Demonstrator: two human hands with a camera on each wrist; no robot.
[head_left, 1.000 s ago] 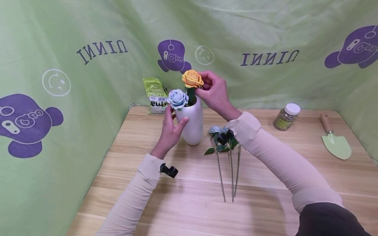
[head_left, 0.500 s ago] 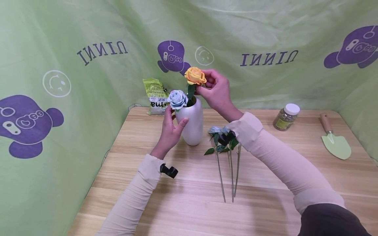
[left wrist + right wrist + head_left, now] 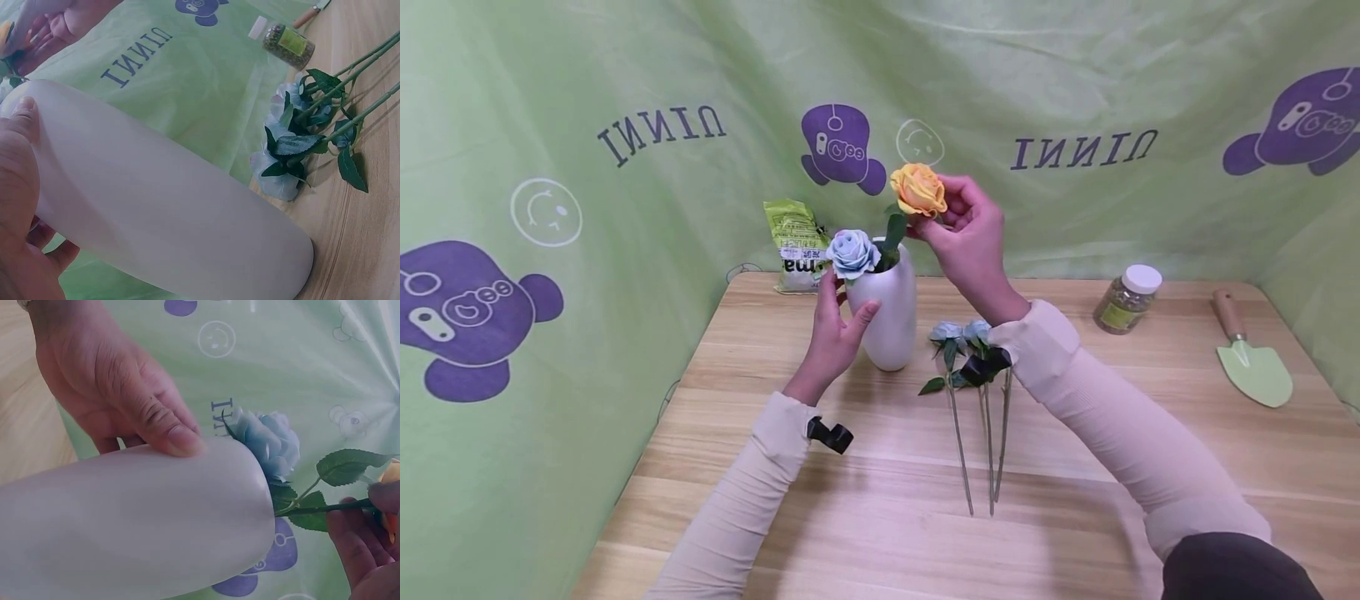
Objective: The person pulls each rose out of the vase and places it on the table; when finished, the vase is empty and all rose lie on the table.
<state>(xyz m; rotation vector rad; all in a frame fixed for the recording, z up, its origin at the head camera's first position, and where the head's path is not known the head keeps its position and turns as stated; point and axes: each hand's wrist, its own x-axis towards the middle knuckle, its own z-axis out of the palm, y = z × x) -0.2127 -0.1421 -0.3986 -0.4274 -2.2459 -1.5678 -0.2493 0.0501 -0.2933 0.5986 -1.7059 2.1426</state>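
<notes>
A white vase (image 3: 891,325) stands upright on the wooden table, and a pale blue rose (image 3: 853,252) rests in its mouth at the left rim. My left hand (image 3: 835,329) grips the vase near its top, thumb on the front and fingers round the far side. An orange rose (image 3: 919,190) leans out above the right rim. Just below its bloom, my right hand (image 3: 972,237) pinches the green stem (image 3: 350,506) between thumb and fingers. The lower stem runs into the vase and is hidden there.
Several pale blue roses (image 3: 951,333) lie on the table (image 3: 1075,467) right of the vase, stems toward me. A green bag (image 3: 793,246) stands behind it. Farther right are a white-capped jar (image 3: 1127,300) and a green trowel (image 3: 1253,367). Green cloth (image 3: 985,67) hangs around the table.
My right hand has moved right and slightly up, tilting the orange rose outward with it. My left hand, the vase and the blue rose in it have hardly moved.
</notes>
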